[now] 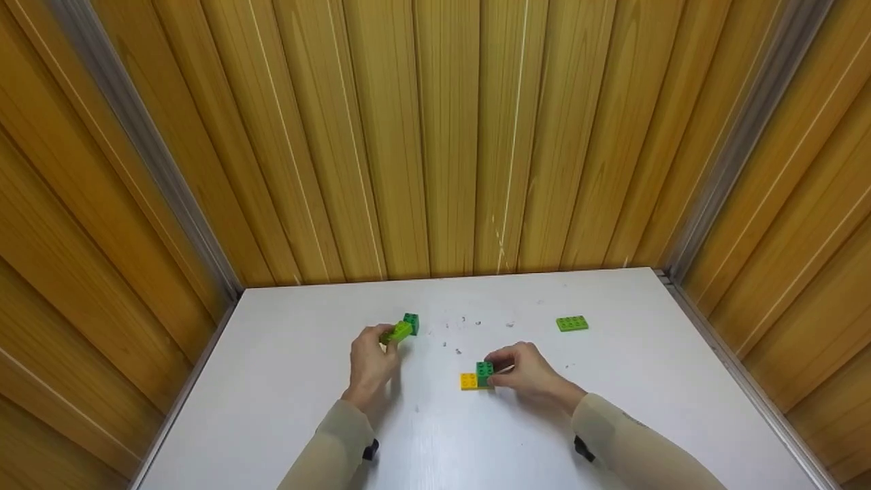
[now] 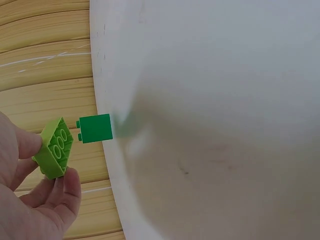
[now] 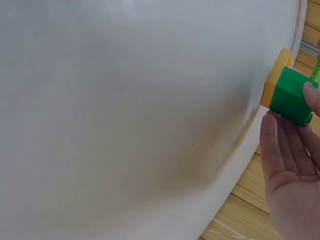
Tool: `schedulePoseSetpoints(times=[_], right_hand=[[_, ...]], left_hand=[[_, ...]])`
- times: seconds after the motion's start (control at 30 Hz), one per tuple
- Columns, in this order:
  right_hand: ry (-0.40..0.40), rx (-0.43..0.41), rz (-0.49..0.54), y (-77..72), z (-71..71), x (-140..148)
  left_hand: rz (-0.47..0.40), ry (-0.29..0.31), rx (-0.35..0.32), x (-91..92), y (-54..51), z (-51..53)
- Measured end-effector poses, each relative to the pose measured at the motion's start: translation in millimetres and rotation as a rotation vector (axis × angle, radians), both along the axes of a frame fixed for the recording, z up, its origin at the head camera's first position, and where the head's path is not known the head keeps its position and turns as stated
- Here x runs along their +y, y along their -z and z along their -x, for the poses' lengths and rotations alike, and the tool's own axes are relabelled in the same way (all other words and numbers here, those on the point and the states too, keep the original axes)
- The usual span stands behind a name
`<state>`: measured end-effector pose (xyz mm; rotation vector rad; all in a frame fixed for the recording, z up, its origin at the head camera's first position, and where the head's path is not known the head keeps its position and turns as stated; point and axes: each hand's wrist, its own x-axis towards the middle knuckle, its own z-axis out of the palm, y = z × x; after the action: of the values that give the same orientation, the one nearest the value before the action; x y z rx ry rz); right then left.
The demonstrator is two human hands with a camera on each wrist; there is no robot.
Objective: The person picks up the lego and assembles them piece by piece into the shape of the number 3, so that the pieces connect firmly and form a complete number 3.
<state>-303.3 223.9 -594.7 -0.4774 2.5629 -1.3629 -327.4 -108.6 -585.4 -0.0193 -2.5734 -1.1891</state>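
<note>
The step in hand, as I judged it, was fitting blocks together, one piece per hand. My left hand point(image 1: 371, 361) pinched the lime block point(image 1: 400, 331) between thumb and fingers, tilted, just above the far green block point(image 1: 412, 324), which stood upright on the table point(image 1: 272, 401); the left wrist view showed a gap between the hollow underside and the studs. My right hand point(image 1: 531, 371) gripped the near green block point(image 1: 484, 371) by its sides, upright on one half of the yellow base point(image 1: 469, 381); whether it was pressed fully home, I couldn't tell. Away to my right lay the lime plate point(image 1: 572, 323), untouched.

The next move, I reckoned, called for straight, firm pressure down on the near green block, and, on the left, for levelling the lime block and lining it up with the studs below.

I could read no brand, label or writing on any piece.
</note>
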Motion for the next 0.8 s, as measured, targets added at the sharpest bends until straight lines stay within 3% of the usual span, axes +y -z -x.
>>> schedulePoseSetpoints(times=[0.5, 0.8], right_hand=[[0.036, -0.011, 0.003, 0.6, -1.6, -4], [-0.032, -0.017, 0.026, -1.2, 1.0, -2]], left_hand=[[0.014, 0.086, 0.071, 8.4, 0.6, -5.0], [0.006, 0.176, 0.081, 16.0, -5.3, -6.9]])
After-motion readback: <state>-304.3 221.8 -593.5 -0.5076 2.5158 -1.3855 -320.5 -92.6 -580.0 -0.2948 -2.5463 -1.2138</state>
